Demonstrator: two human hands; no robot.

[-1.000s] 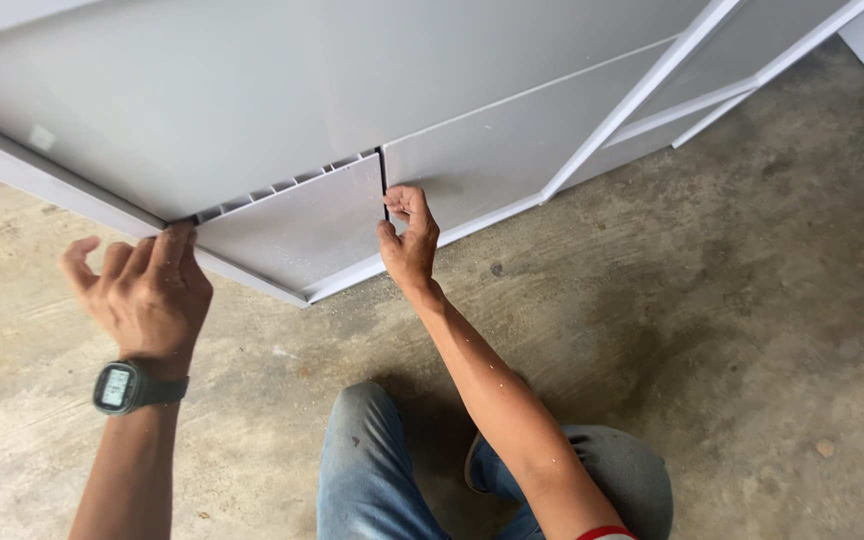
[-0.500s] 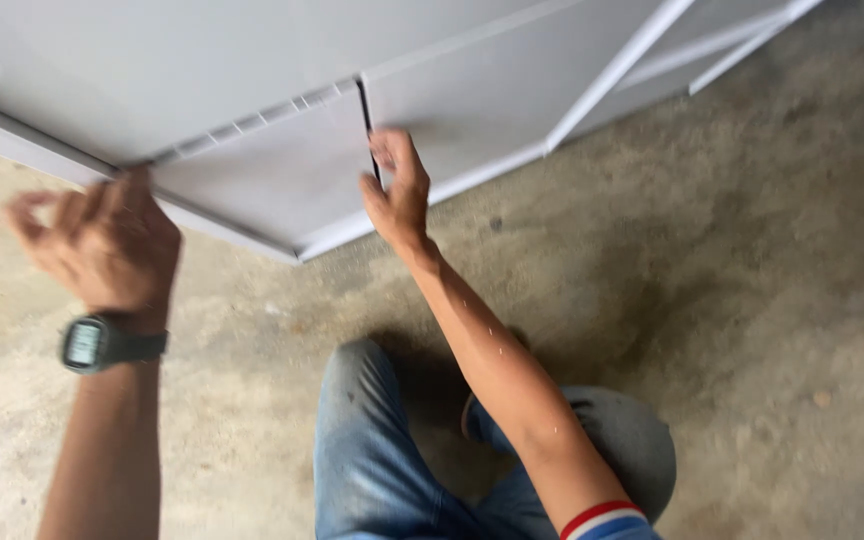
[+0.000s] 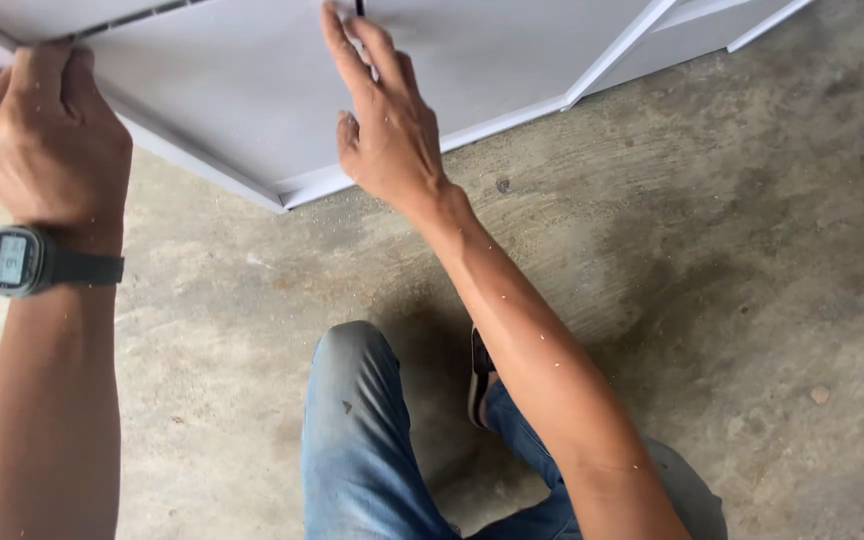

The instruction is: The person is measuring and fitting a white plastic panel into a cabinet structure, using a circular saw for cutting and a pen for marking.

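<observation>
We see 1 large white flat panel with raised white ribs [image 3: 512, 60] tilted over the bare grey concrete floor [image 3: 732, 260], filling the far part of the view; its near corner points toward us at centre left. We count 2 ribs running off to the far right and 1 row of narrow slots at the far left edge of the panel.

Our left hand [image 3: 37, 140] sits at the near left edge of the panel, fingers curled shut around that edge and gripping it. On that wrist is 1 black digital wristwatch with a rectangular grey face [image 3: 17, 262].

Our right hand [image 3: 387, 125] rests on the panel face just right of centre, fingers stretched out toward the far side. A thin black rod-like tool [image 3: 359, 8] shows just beyond the fingertips at the top edge; we cannot tell whether the fingers pinch it or only touch it.

Near us, 1 knee in blue denim jeans [image 3: 362, 430] is bent over the floor, with 1 dark sandal [image 3: 479, 375] beside it.

We see no packages, labels or signs.
</observation>
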